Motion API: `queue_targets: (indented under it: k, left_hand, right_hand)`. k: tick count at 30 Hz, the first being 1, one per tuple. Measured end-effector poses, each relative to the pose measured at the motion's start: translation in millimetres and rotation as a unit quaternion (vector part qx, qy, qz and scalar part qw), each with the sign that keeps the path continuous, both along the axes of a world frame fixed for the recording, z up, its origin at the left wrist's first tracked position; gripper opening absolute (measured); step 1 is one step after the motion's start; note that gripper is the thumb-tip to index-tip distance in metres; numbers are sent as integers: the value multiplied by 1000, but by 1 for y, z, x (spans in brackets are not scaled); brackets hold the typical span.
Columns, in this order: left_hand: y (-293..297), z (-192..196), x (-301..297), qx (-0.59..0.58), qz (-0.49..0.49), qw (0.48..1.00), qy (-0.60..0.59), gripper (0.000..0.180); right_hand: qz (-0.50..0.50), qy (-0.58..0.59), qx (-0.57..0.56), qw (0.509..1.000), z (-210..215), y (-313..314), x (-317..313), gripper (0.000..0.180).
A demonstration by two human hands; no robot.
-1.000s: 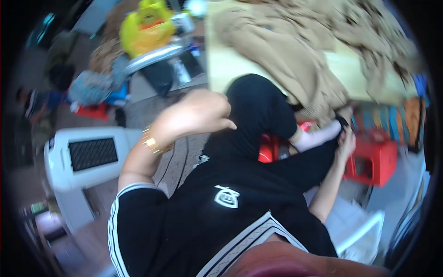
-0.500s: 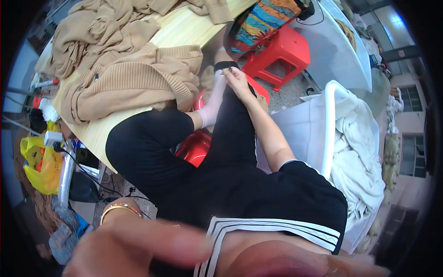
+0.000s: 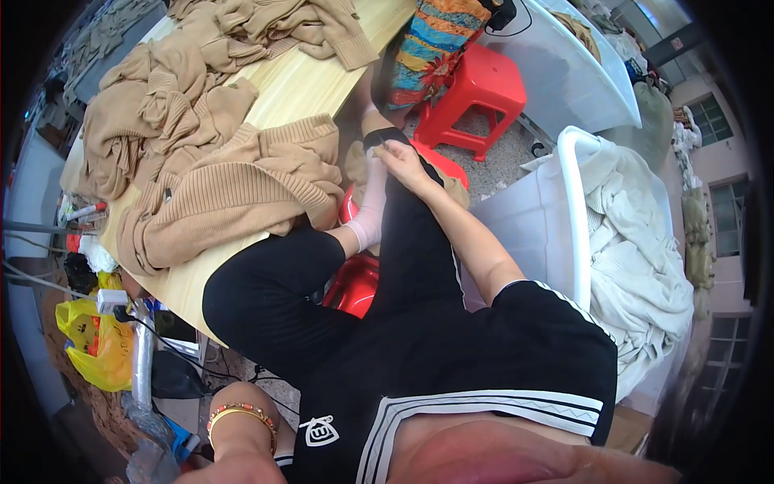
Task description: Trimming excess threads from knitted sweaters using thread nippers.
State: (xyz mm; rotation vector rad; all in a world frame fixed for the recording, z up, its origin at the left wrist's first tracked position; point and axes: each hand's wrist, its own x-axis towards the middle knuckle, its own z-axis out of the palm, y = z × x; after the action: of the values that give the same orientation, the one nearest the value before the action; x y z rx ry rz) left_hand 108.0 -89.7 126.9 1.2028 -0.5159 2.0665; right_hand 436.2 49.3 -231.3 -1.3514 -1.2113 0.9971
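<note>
My right hand (image 3: pixel 401 164) is closed beside my raised foot in a pale pink sock (image 3: pixel 371 202). Its fingers pinch a small yellowish and dark item too small to name. At the lower left edge, only the wrist and part of my left hand (image 3: pixel 234 469) show, with red-and-gold bracelets on the wrist; its fingers are out of sight. A tan ribbed knit cardigan (image 3: pixel 234 198) lies on the light wooden table (image 3: pixel 310 85), close to my knee. Behind it is a heap of tan knitwear (image 3: pixel 169 105).
To my right stands a white plastic bin (image 3: pixel 576 210) full of pale knit fabric (image 3: pixel 633 266). A red stool (image 3: pixel 484 85) and a colourful patterned bag (image 3: pixel 431 52) are ahead. A yellow plastic bag (image 3: pixel 101 347), a white plug adapter (image 3: pixel 111 302) and cables are at left.
My left hand has dropped from in front of my chest to the lower edge, mostly out of view. My right hand stays near the foot. The whole view has shifted slightly.
</note>
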Motion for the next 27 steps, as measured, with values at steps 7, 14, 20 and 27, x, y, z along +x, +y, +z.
queue_targets:
  k: [7, 14, 20, 27]
  left_hand:
    - [-41, -3, -6, 38, -308, 939, -148, 39]
    - [-40, 39, -3, -367, -347, 667, -548, 35]
    - [-9, -36, -10, 202, 653, 703, -197, 35]
    - [-3, -47, -10, -30, 662, 740, -112, 41]
  right_hand:
    - [-56, -115, 76, 989, -25, 11, 22, 14]
    - [-20, -3, -38, 999, -4, 2, 24, 18]
    - [25, 9, -41, 999, -5, 8, 28, 15]
    - [-5, 9, -42, 999, -10, 11, 39, 17]
